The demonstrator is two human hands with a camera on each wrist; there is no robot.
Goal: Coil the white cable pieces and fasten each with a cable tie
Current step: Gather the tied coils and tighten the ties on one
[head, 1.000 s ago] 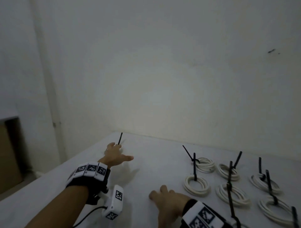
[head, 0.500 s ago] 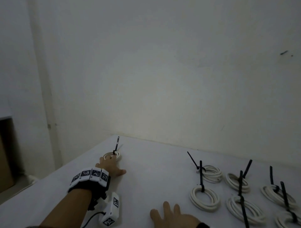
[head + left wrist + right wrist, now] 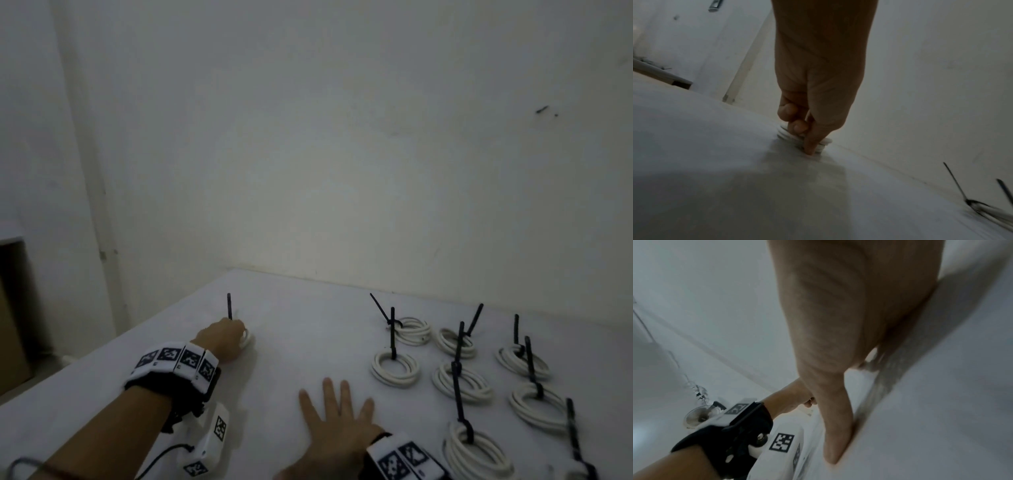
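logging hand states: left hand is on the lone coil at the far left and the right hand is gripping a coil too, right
Not quite. The right hand grips nothing: the head view shows it lying flat on the table with fingers spread. The left hand is indeed on the lone coil.

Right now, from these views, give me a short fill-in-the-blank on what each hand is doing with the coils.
1. The left hand holds a white coil on the ____.
2. The black tie on that coil points ____.
3. The right hand lies ____ on the table, fingers spread.
4. The finished coils lie to the person's ____.

Missing: table; up; flat; right
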